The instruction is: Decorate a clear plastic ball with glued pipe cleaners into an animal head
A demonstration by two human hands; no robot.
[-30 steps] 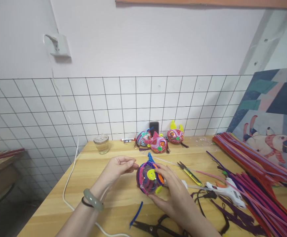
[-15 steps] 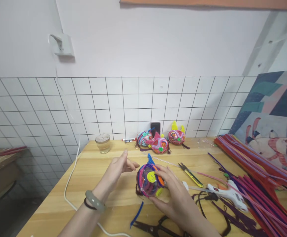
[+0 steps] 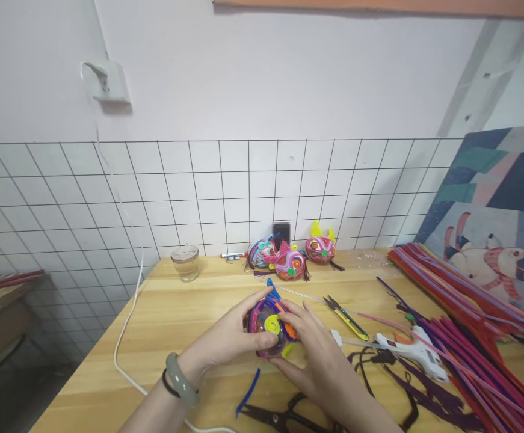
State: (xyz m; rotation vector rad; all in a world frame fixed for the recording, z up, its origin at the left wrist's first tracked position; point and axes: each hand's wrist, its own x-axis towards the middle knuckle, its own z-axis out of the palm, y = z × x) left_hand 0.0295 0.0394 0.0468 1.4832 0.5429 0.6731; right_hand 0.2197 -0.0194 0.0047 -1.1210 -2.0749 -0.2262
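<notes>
Ball (image 3: 271, 328) ornament sits near the middle of the wooden table (image 3: 175, 313), cupped between both hands. Left hand (image 3: 232, 337) fingers curl pressed against its left side; right hand (image 3: 313, 349) fingers spread over its right side. Too firm a squeeze could likely shift the glued coils. Body is clear, wrapped in pink and purple strands, with a yellow spiral, orange piece and blue tip.
</notes>
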